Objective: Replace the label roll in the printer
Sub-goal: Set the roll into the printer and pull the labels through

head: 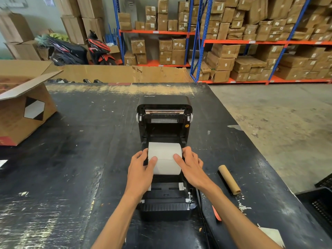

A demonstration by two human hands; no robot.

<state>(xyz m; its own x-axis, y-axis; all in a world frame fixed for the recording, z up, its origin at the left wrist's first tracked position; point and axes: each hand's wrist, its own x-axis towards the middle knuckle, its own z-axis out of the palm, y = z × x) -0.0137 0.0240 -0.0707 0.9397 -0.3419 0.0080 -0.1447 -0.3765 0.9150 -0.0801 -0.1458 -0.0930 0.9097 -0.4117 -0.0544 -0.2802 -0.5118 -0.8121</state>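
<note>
A black label printer (164, 209) sits in the middle of the dark table with its lid (164, 112) swung up and back. A full white label roll (165, 155) lies across its open bay. My left hand (141, 169) grips the roll's left end, thumb on top of the paper. My right hand (191, 168) grips the right end the same way. An empty brown cardboard core (229, 179) lies on the table to the right of the printer.
An open cardboard box (23, 112) stands at the table's left. A black cable (203, 212) and an orange strip (216, 213) lie right of the printer, a white paper scrap (273, 234) nearer me. A black crate (321, 200) is off the table's right edge. Shelves of boxes stand behind.
</note>
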